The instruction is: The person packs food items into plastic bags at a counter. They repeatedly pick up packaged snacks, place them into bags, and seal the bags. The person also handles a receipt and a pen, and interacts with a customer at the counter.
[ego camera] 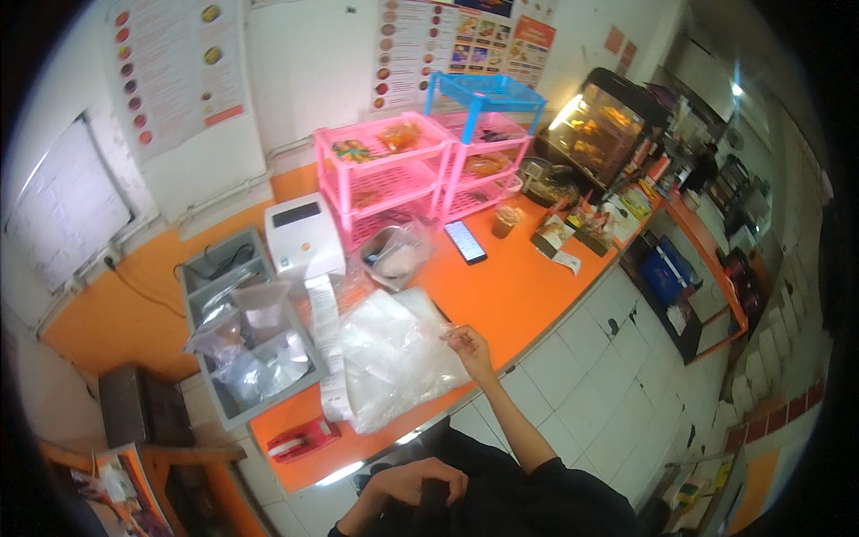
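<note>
My right hand (470, 346) reaches over the orange counter and pinches the right edge of a stack of clear plastic bags (402, 362). The bags lie flat near the counter's front edge. Close against my dark clothing is my left hand (419, 478), its fingers bent; whether it grips the dark cloth there I cannot tell. A long printed receipt strip (327, 335) runs from a white label printer (305, 235) down along the left side of the bags. Below the strip's end sits a red tape dispenser (302, 440).
Left of the strip, a grey divided bin (305, 359) holds plastic packaging. Behind the bags are a metal container (386, 275), a smartphone (465, 241), and a lidded cup (505, 221). Pink shelf racks (382, 161) and a lit food warmer (590, 131) line the wall. A person (701, 168) is farther back.
</note>
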`<state>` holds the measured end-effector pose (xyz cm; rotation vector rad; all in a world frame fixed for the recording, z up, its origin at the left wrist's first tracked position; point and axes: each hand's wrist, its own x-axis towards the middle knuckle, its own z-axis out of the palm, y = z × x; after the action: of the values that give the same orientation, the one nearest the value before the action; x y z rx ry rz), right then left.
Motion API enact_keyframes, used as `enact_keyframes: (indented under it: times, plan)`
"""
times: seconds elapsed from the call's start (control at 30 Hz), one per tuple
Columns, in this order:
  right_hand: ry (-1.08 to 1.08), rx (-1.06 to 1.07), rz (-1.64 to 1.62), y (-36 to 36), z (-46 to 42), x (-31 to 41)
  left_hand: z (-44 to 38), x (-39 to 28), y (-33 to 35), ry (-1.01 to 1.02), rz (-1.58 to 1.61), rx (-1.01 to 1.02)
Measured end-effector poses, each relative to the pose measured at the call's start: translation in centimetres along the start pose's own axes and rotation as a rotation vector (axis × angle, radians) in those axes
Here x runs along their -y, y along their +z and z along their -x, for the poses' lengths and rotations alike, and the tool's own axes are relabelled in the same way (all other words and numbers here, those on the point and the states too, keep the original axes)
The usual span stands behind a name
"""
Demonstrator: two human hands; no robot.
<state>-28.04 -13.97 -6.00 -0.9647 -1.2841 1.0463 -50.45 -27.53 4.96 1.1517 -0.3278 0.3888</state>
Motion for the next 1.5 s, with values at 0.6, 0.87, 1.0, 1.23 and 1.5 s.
enact_keyframes:
  times: [0.6, 0.87, 1.0, 1.23, 1.5]
  plan:
    - [0.309, 0.82, -0.579, -6.6, -7.0, -0.2, -8.2, 16.9, -17.4, -0.075, -1.116, -1.89]
    - [-0.289, 0.988, 0.364, -3.0, -5.0, -5.3, -6.6, 16.3, -17.3, -0.474, -1.733, -2.137]
    - [-0.439, 1.089, 0.759, -0.8, -7.8, -9.9, -6.9, 18.6, -18.0, -0.635, -1.652, -2.112]
    - [-0.575, 0.846, 0.661, 0.5, -7.8, -11.6, -6.2, 18.9, -18.1, -0.771, -1.815, -2.118]
    - [-0.68, 0.893, 0.56, 0.1, -9.1, -12.3, -10.2, 16.3, -16.5, -0.54, -1.334, -2.309]
